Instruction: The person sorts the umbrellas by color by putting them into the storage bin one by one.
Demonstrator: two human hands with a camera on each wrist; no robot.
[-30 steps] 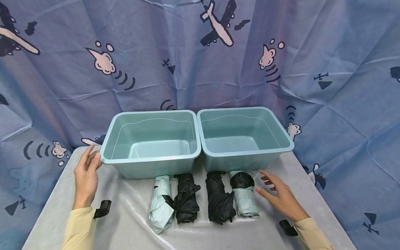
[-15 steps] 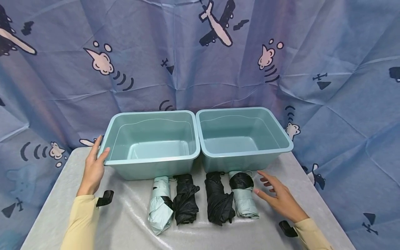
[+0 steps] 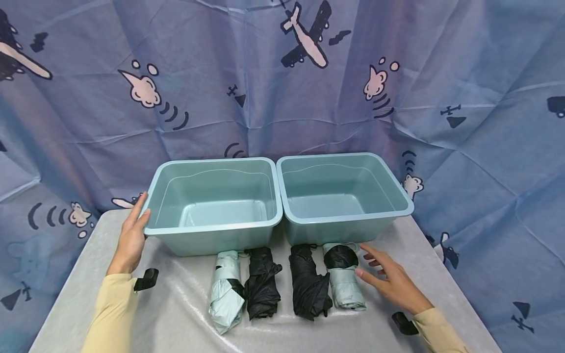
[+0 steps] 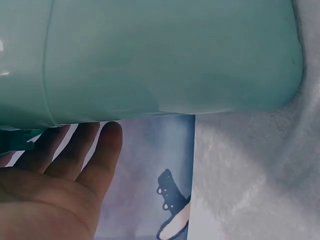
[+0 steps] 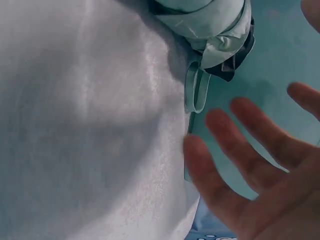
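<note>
Two teal plastic bins stand side by side at the table's back, the left bin (image 3: 212, 230) and the right bin (image 3: 348, 228). In front of them lie several folded umbrellas: a mint one (image 3: 226, 291), two black ones (image 3: 262, 282) (image 3: 309, 287), and a mint one with a black top (image 3: 345, 282). My left hand (image 3: 132, 235) lies with straight fingers against the left bin's outer left wall (image 4: 165, 55). My right hand (image 3: 388, 279) hovers open just right of the rightmost umbrella (image 5: 210, 22), fingers spread, holding nothing.
A grey cloth covers the table (image 3: 176, 323). A blue curtain printed with planes (image 3: 282, 73) hangs close behind and around the bins. Black wrist straps (image 3: 145, 280) (image 3: 403, 323) show at both yellow sleeves.
My left hand moved up and right from the table to rest against the left bin's side. My right hand crept slightly left toward the rightmost umbrella.
</note>
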